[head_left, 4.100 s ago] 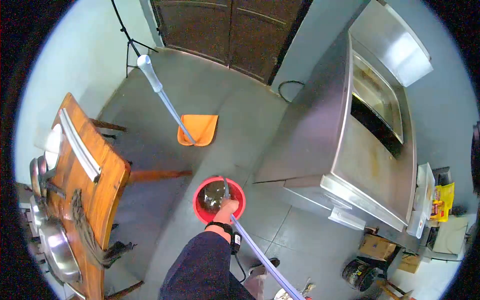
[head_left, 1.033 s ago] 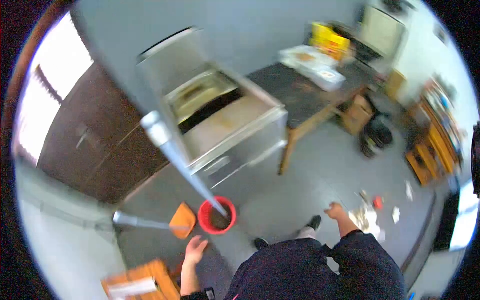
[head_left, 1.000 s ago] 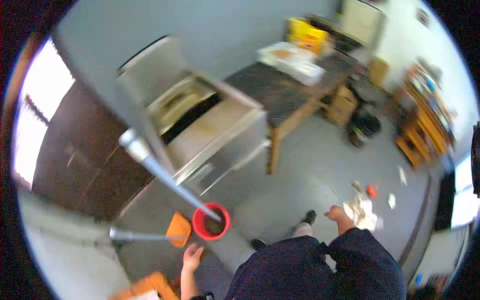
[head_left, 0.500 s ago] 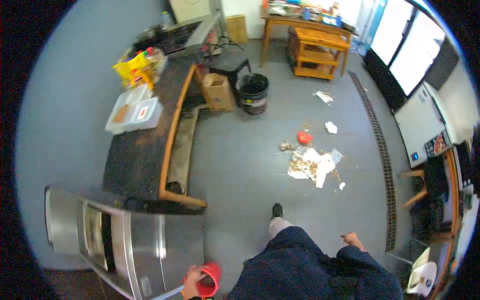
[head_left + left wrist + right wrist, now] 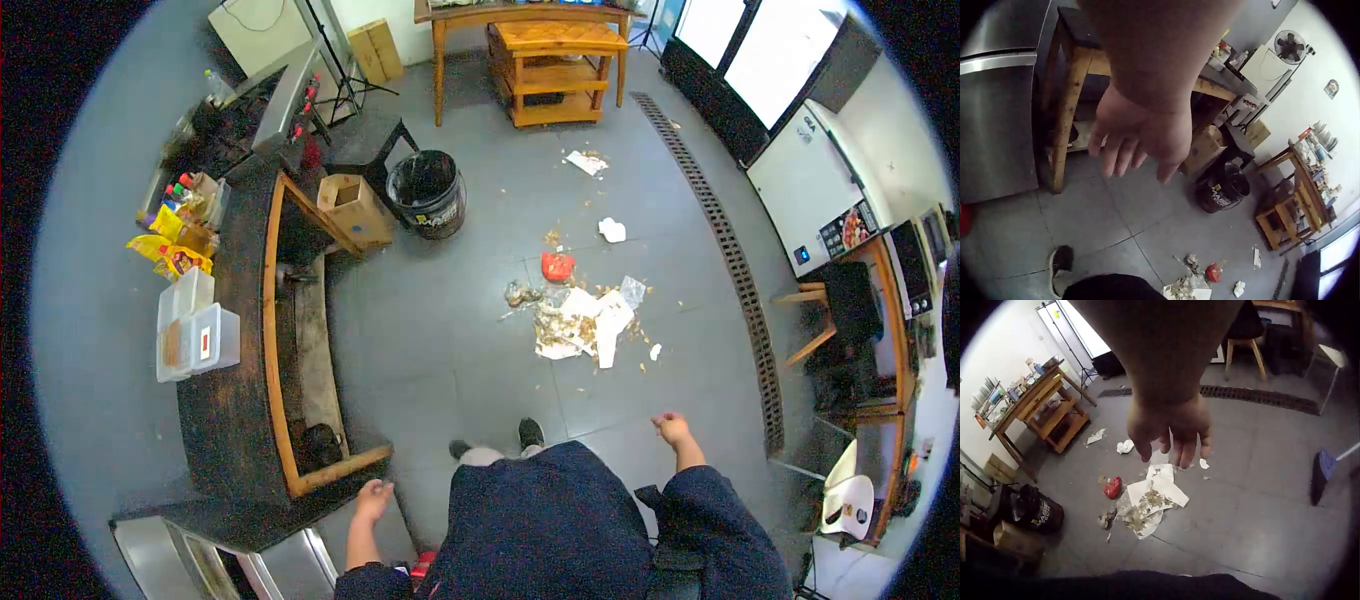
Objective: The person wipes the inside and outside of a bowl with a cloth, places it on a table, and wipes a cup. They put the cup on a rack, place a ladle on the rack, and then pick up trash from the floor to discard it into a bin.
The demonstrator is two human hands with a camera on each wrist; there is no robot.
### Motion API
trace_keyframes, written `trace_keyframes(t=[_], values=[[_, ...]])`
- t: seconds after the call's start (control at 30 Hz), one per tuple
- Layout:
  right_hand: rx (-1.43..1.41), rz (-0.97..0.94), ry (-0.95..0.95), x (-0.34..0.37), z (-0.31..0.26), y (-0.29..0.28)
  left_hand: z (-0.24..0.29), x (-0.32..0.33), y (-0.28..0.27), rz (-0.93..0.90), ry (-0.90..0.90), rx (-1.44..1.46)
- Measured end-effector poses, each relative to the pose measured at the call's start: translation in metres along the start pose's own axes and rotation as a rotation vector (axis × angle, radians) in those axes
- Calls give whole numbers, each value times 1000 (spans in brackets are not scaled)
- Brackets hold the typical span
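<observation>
My left hand (image 5: 372,498) hangs at my side with relaxed fingers, holding nothing. In the left wrist view its fingers point down over the floor. Just below it in the head view, a bit of the red bucket (image 5: 425,562) shows beside my dark clothing, mostly hidden. My right hand (image 5: 672,428) hangs loose and holds nothing; in the right wrist view its fingers overlap the far side of the litter. That heap of white paper (image 5: 612,325) and brown scraps lies on the floor ahead of me, with a crumpled red piece (image 5: 557,266) at its far edge.
A black bucket (image 5: 428,195) and a cardboard box (image 5: 355,210) stand beside the dark counter (image 5: 225,400) on the left. A drain grate (image 5: 712,225) runs along the right. The right wrist view shows a broom (image 5: 1321,475). A wooden stand (image 5: 560,75) is at the back.
Earlier a hand gripped a pole over the red bucket; the pole then leaned in the bucket. My view has swung right, towards the litter, leaving the bucket at the bottom edge.
</observation>
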State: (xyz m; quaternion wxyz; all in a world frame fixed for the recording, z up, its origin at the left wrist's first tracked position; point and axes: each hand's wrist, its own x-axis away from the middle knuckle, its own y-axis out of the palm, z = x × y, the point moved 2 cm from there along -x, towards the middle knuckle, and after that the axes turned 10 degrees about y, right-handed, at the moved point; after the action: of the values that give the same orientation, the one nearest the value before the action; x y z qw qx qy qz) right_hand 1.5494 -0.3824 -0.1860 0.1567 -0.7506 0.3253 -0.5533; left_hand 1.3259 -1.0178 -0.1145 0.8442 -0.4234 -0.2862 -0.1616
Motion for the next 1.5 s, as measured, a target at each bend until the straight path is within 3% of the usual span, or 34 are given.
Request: trace_keyframes(t=[0.07,0.17,0.27,0.33,0.4,0.47,0.57,0.6,0.7,0.73,0.8,0.83,0.87,1.07,1.13,1.2,1.23,1.3,1.33,1.37,1.43,1.47,1.5], values=[[-27,-48,-20,-14,-6,8,-15,-17,-4,-4,-41,6],[70,-65,173,17,-46,11,-7,-37,-19,-8,-112,35],[333,-118,154,-23,-36,27,7,-69,-36,-53,-126,218],[383,-142,15,-55,-19,35,6,-106,-45,-4,-56,418],[341,-132,55,-55,-59,42,-3,-152,-59,8,-80,331],[206,-93,292,-10,-133,41,20,-197,-79,-16,-116,277],[127,-33,163,-93,-126,65,64,-251,-106,-38,52,250],[91,-36,148,-85,-154,70,48,-288,-105,-14,132,182],[88,22,72,-53,-258,78,117,-308,-145,-27,152,111],[143,80,26,-47,-279,84,89,-350,-140,-102,165,22],[201,108,-71,-7,-344,94,124,-352,-160,-4,320,25],[202,82,-126,21,-380,97,153,-346,-174,-42,287,8],[67,16,-79,4,-379,106,177,-343,-185,-77,253,-7],[81,-73,42,-12,-447,142,195,-383,-202,-91,199,64],[140,-127,19,-42,-475,164,168,-410,-194,-83,266,61],[265,-177,-22,-65,-512,185,159,-417,-193,-75,197,91],[226,-250,36,-97,-523,206,166,-419,-197,-69,164,103],[328,-230,-46,-108,-582,240,197,-415,-212,-108,94,138],[486,-198,-244,-152,-585,272,209,-417,-219,-126,62,155],[640,-162,-451,-201,-587,306,214,-422,-223,-129,113,-14],[448,-211,-216,-212,-650,350,156,-444,-207,-143,101,170],[409,-265,-185,-229,-671,376,156,-451,-213,-217,-21,-43],[374,-319,-146,-243,-691,398,152,-456,-218,-230,-76,-38]])
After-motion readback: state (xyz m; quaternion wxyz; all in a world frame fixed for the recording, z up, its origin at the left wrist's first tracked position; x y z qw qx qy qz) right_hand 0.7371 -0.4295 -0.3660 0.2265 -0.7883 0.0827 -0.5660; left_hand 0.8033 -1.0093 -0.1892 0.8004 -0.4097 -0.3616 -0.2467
